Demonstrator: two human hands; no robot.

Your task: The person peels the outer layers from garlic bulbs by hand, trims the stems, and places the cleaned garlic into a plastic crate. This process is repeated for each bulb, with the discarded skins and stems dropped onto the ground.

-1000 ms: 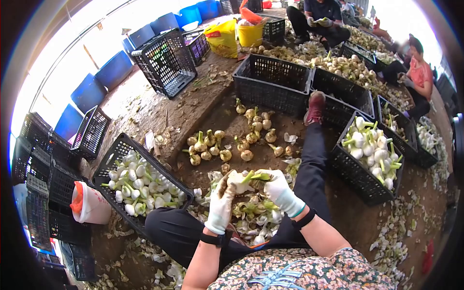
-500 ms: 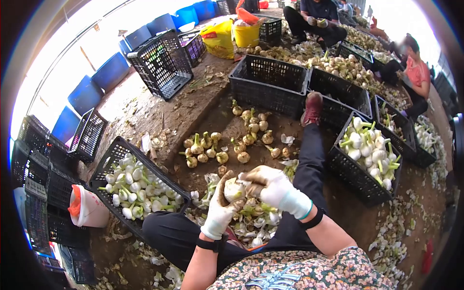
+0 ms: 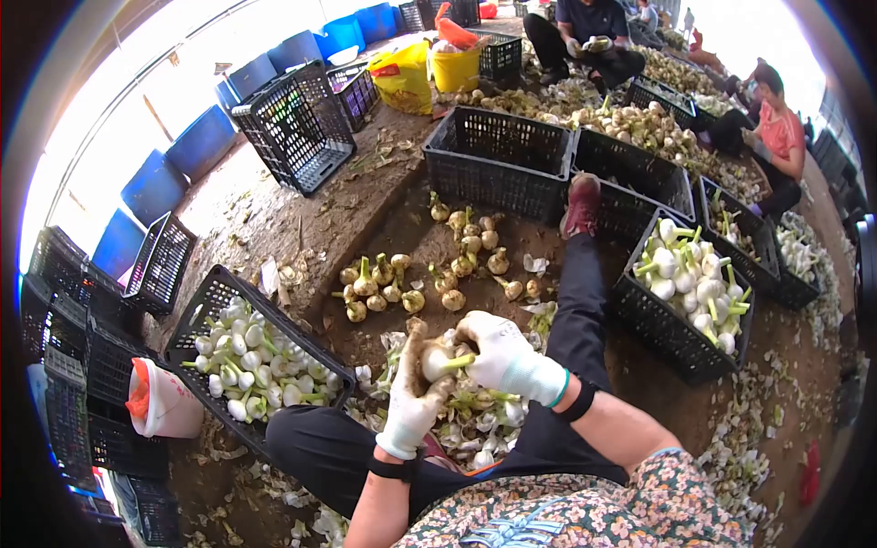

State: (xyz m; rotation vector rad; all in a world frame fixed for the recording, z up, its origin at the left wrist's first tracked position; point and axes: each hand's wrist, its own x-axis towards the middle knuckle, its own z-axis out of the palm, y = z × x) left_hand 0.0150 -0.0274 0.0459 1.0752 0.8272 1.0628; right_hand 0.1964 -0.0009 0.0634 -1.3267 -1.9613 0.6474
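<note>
A garlic bulb [image 3: 436, 363] with a short green stem sits in the curled fingers of my left hand [image 3: 411, 402], which wears a soiled white glove. My right hand [image 3: 513, 358], gloved too, is closed against the bulb's right side, by the stem; whether it also holds a small tool is hidden. Below my hands lies a heap of peeled garlic skins [image 3: 484, 420] between my legs. Beyond them, unpeeled brownish garlic bulbs [image 3: 375, 283] rest on the ground. Cleaned white garlic fills part of the crate on my left [image 3: 210, 288] and the crate on my right [image 3: 630, 306].
Two black crates [image 3: 498, 173] stand ahead, near my outstretched foot [image 3: 582, 205]. A white bucket [image 3: 174, 402] and stacked crates [image 3: 68, 356] are at the left. Two people [image 3: 598, 46] sit working by garlic piles at the back right. Yellow bags [image 3: 402, 80] stand further back.
The garlic bulb has turned in my left hand, so its green stem now points right. My right hand has moved a little left, closer around the bulb. The view has shifted slightly.
</note>
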